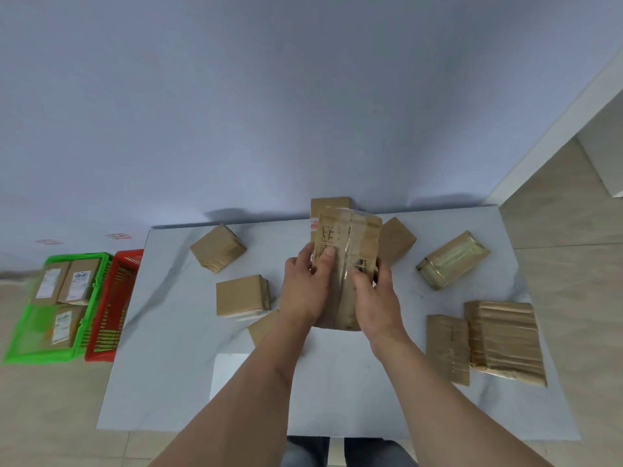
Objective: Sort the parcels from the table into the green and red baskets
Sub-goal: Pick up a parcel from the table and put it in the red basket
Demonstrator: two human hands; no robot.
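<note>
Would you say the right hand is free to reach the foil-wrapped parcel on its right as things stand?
Probably not yet: the right hand and left hand both grip a taped cardboard parcel. The table towards the foil-wrapped parcel looks unobstructed.

Two bare forearms reach forward from the bottom edge and draw close together at the hands. The left hand point(305, 284) curls around the left edge of a flat brown cardboard parcel with clear tape down its middle point(347, 244), thumb lying across the parcel's front face. The right hand point(377, 294) grips the parcel's right edge, fingers wrapped around the side. The parcel stands tilted up between both sets of fingers.
</note>
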